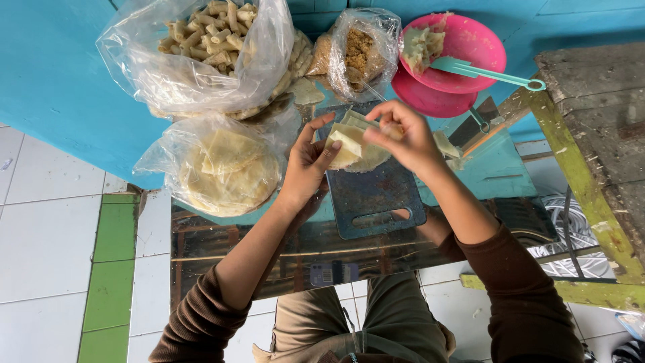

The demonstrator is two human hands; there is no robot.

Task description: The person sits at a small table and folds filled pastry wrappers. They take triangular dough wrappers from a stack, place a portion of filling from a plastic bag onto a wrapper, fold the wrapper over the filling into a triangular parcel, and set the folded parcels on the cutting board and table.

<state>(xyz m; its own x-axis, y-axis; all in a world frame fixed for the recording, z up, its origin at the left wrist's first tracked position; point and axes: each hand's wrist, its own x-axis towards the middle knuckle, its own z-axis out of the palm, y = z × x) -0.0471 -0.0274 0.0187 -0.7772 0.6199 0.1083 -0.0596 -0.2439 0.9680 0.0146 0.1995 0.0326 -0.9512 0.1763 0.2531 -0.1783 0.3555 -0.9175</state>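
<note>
Both hands are working over the cutting board (376, 195): the left hand (306, 165) is cupping a pale wrapper (346, 144), fingers closed under it, while the right hand (403, 138) is pinching its edge. It looks thin, soft, tearable; best held by the folded edges.

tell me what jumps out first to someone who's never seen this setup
First the two hands in the middle: the left hand and right hand fold a pale wrapper over a dark cutting board. Next, the clear bags at upper left, a bag of rolled pieces above a bag of flat round sheets. At upper right a pink bowl holds filling and a mint green spoon.
</note>
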